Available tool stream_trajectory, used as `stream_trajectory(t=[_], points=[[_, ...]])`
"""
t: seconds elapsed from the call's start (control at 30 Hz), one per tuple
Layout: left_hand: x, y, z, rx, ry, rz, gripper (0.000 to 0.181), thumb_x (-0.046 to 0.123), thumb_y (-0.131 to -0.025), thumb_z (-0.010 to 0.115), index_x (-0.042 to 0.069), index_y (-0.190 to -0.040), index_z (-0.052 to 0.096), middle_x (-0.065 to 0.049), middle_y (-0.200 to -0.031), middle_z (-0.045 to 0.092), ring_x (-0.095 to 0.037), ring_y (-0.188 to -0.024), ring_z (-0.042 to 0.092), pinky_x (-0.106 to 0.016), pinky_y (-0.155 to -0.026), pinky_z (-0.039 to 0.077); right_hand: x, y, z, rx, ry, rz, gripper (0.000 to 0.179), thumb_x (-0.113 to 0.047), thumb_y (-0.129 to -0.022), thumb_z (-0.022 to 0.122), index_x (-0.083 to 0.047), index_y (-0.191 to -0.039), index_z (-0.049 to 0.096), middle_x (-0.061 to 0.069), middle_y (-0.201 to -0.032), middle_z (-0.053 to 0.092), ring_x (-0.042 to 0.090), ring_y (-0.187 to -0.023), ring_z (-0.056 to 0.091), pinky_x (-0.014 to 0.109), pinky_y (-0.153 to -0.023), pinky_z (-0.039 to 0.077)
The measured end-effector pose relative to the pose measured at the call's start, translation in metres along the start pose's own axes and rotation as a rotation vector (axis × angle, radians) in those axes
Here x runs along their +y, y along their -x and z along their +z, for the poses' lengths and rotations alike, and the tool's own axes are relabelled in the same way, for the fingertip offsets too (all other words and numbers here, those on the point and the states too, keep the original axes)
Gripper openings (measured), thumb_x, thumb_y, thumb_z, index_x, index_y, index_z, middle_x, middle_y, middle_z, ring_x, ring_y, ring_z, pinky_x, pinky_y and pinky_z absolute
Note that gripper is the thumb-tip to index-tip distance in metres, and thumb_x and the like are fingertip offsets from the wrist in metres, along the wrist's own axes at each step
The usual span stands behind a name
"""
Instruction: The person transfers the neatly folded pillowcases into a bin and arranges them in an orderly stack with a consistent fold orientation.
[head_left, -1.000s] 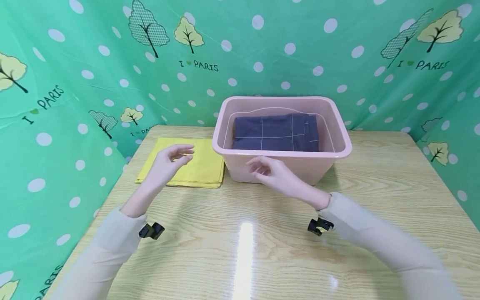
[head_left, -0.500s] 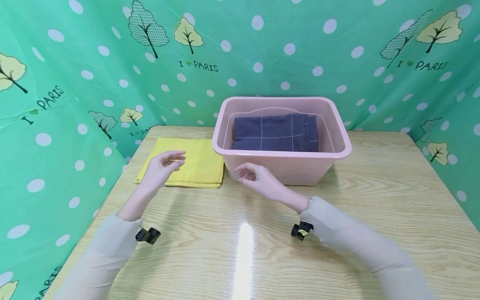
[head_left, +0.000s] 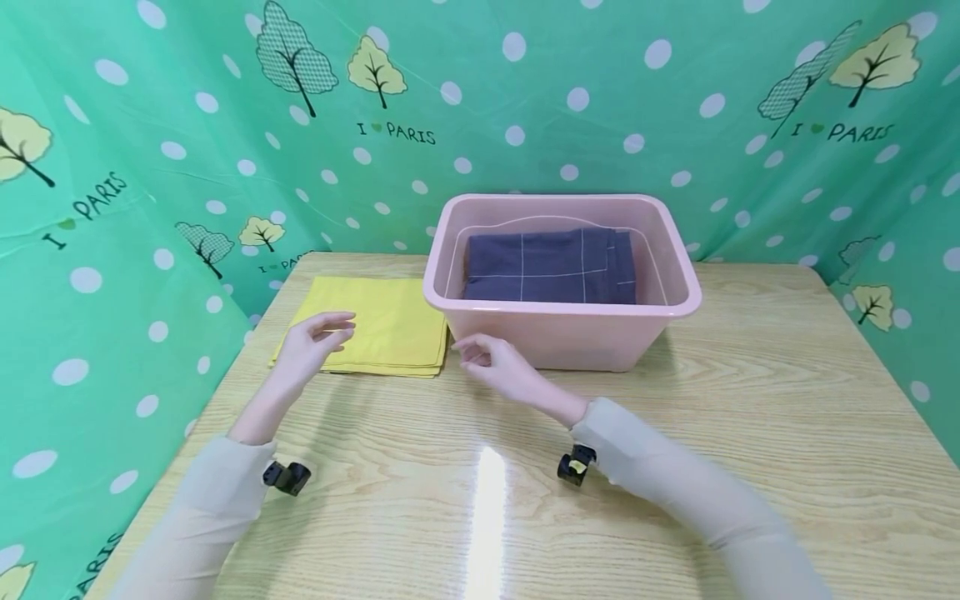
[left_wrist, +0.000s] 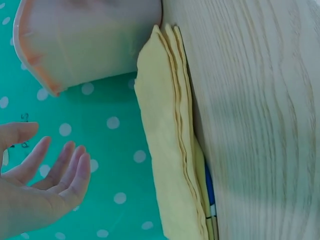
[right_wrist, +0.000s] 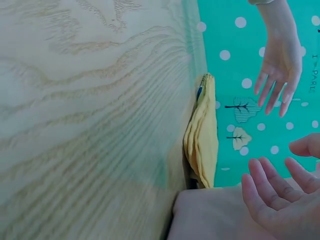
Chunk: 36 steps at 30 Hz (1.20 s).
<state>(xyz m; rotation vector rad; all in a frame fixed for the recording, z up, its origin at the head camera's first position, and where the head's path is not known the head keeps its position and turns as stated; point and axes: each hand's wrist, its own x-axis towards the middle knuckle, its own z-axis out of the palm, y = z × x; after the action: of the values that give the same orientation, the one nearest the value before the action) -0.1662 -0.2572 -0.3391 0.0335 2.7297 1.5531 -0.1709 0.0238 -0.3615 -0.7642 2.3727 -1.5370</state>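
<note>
A folded yellow cloth [head_left: 390,321] lies flat at the table's back left, its stacked layers showing edge-on in the left wrist view, with a bit of blue under it. My left hand [head_left: 303,350] hovers over its front left corner, fingers loosely bent and holding nothing. Between the cloth and the pink plastic bin [head_left: 555,337], my right hand [head_left: 498,367] is held in front of the bin's near left corner, also with nothing in it. Inside the bin rests a folded navy cloth [head_left: 555,267] with thin white lines.
The wooden table [head_left: 787,358] extends to the right of the bin and toward me. Green dotted fabric [head_left: 510,100] hangs behind and along both sides. A small black camera [head_left: 287,477] sits at my left cuff, another black camera [head_left: 576,464] at the right one.
Both hands have moved left and a little toward me, the right one farther, from in front of the bin's middle to its left corner. Cloths and bin stay put.
</note>
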Motion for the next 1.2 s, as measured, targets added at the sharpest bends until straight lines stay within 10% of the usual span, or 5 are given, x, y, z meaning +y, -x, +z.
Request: stream_trajectory(t=[0.97,1.2], points=[[-0.049,-0.017,-0.025,0.056,-0.059,-0.033,0.041,0.018,-0.093,0.045,-0.005,-0.126,0.044,-0.026,-0.118,0.048,0.01,-0.081,0.047,-0.032,-0.083,0.046,0.03,-0.031,0.046,0.012,-0.031,0.09,0.048,-0.006,-0.085,0.054,-0.002,-0.131,0.038,0.022,-0.128,0.042,0.034,-0.112,0.047,0.038,-0.094,0.039],[-0.059,-0.022,-0.029,0.075,-0.097,-0.06,0.041,0.019,-0.093,0.043,-0.006,-0.126,0.042,-0.025,-0.125,0.044,-0.028,-0.106,0.048,-0.043,-0.088,0.039,0.028,-0.036,0.057,0.021,0.019,0.102,0.057,-0.01,-0.085,0.055,-0.001,-0.136,0.029,0.018,-0.137,0.032,0.03,-0.122,0.035,0.037,-0.1,0.031]])
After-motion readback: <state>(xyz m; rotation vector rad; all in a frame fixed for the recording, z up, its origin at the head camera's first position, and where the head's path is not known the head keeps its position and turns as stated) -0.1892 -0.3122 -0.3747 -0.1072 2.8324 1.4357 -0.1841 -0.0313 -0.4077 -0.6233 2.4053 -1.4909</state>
